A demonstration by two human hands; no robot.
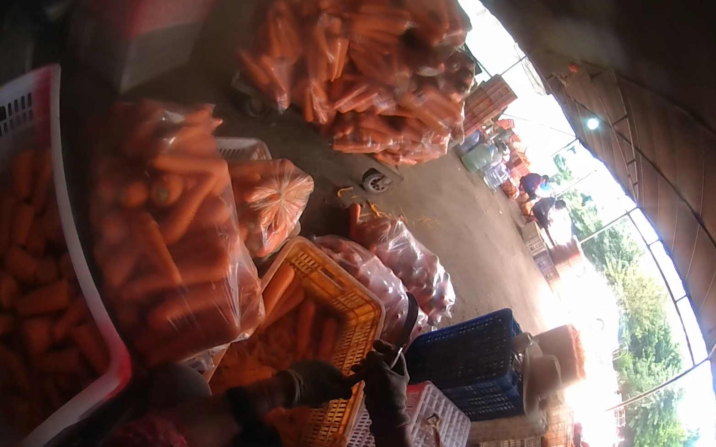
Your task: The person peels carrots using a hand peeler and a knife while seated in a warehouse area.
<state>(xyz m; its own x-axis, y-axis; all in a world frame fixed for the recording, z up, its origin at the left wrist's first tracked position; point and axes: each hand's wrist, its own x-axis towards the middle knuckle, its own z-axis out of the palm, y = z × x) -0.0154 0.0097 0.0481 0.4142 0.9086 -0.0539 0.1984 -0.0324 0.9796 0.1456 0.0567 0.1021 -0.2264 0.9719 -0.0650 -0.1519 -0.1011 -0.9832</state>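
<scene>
My right hand (pixel 387 389), in a fabric glove, is closed around a dark, narrow tool (pixel 410 320) that looks like a knife and points up and away from me. Close beside it, my gloved left hand (pixel 314 383) has its fingers curled towards the right one. Shadow hides whether anything is between those fingers. Both hands are over the near right side of an orange plastic crate (pixel 340 273). Whole carrots (pixel 306 327) and what look like orange peelings (pixel 246 366) lie in that crate.
On the left, a white crate with a red rim (pixel 67 194) holds cut carrot pieces (pixel 40 308). Bagged carrots (pixel 188 247) stand beside it; more bags (pixel 363 51) are piled on a wheeled cart (pixel 378 181). To the right are blue crates (pixel 466 358) and an upturned white crate (pixel 438 430).
</scene>
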